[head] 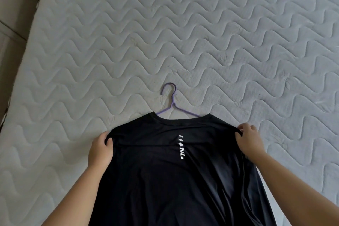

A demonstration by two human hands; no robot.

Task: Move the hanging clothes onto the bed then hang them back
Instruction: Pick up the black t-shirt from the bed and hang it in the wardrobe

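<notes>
A black, smooth-fabric sports shirt (165,176) with white letters printed down its back lies on the bed, a bare mattress with pale grey quilted cover in a wave pattern (201,33). The shirt fills the 6 o'clock part of the view, with its collar toward 12 o'clock. From the collar a thin purple wire hanger (171,103) comes out; its hook lies flat on the mattress, just above the centre of the view, and its two arms go under the shirt fabric.

The left hand (100,149), at about 8 o'clock, pinches the left shoulder edge of the shirt between curled fingers and thumb. The right hand (249,138), at about 4 o'clock, grips the right shoulder edge in the same way, fingers curled over the fabric.

At 9 to 11 o'clock a strip of brown floor (11,24) shows beside the mattress.
</notes>
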